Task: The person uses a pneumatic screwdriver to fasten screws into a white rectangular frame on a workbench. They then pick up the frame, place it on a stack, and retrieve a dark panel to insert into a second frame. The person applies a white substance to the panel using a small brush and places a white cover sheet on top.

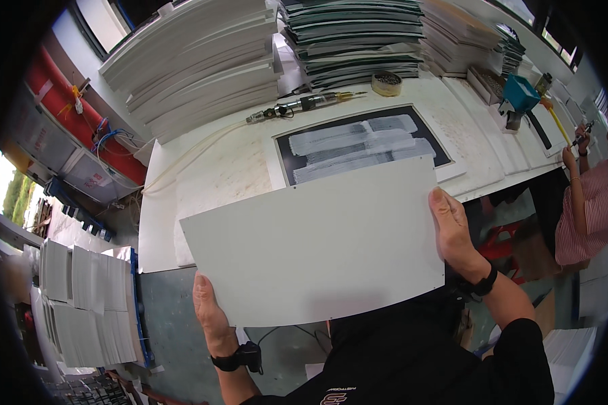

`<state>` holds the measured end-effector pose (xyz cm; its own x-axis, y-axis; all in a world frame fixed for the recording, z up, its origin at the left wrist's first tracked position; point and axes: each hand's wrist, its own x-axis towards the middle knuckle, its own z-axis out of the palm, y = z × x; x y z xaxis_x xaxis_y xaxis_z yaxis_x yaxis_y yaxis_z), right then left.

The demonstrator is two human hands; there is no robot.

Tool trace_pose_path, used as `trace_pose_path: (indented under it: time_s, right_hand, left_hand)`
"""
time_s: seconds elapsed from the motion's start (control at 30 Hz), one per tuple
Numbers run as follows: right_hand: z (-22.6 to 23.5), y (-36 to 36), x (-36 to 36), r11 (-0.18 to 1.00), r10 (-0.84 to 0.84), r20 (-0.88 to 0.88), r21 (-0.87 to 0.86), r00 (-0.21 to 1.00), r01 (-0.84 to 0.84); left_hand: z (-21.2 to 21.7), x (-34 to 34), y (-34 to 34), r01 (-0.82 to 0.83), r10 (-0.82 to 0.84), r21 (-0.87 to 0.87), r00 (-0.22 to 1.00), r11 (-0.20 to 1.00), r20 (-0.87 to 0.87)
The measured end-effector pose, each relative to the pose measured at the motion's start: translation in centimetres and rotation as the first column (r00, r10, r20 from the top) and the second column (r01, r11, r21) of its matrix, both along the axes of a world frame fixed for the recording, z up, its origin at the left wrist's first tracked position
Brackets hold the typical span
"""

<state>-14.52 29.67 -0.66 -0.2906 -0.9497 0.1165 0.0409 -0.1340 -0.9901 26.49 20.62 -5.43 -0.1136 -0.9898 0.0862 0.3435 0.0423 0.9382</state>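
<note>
So the thing I've got up is a big off-white panel (pixel 317 236), held at a slant in front of me over the near edge of the bench (pixel 219 179). Looks smooth and matte, basically a rectangle, though the fisheye bows its edges. There are tiny dark dots along the rim; can't tell if they're holes or fasteners. A soft grey patch sits near its lower edge.

The left grip (pixel 211 314) is closed on the panel's left side low down, and the right grip (pixel 454 229) has the right side. I mostly get thumbs and the backs of the hands; most of the fingers are hidden, so no idea how they're spread underneath.

Just past the panel there's a black rectangular board (pixel 365 145) with a pale border, covered in streaky whitish bands. Its near part is blocked by the panel. Behind that, a metal in-line power tool (pixel 304 104) lies on the bench with a pale hose trailing left, and near its tip is a round tub (pixel 386 84) of small bits too fine to make out.

Further back: a tall pile of white sheets (pixel 199 64) and a dark-green-and-white stack (pixel 355 44), both cut off up top. Off right, a co-worker's striped sleeve (pixel 591 196) gets smeared by the lens rim.
</note>
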Motion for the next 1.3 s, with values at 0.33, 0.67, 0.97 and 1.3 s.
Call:
trace_pose_path:
  time_s: [0.33,0.67,0.97,1.3]
  right_hand:
    - [0.0,-0.5,-5.8,0.974,-0.192,0.407,0.187,0.893,0.124]
    - [3.5,-7.5,-20.8,0.958,-0.281,-0.119,0.018,0.952,0.285]
    - [2.3,-13.9,-24.8,0.962,-0.168,-0.371,0.14,0.913,0.234]
    - [2.2,-17.0,-21.8,0.962,-0.099,-0.449,0.184,0.888,0.2]
  left_hand:
    - [0.9,-11.3,-1.6,0.089,-0.041,0.211,0.975,0.973,-0.219]
    - [4.1,-14.0,-8.4,0.079,-0.069,-0.016,0.942,0.997,0.329]
    - [0.5,-14.0,-7.4,-0.044,0.408,-0.509,0.657,0.86,0.633]
    - [0.4,-13.8,-7.9,0.032,0.436,-0.57,0.609,0.821,0.662]
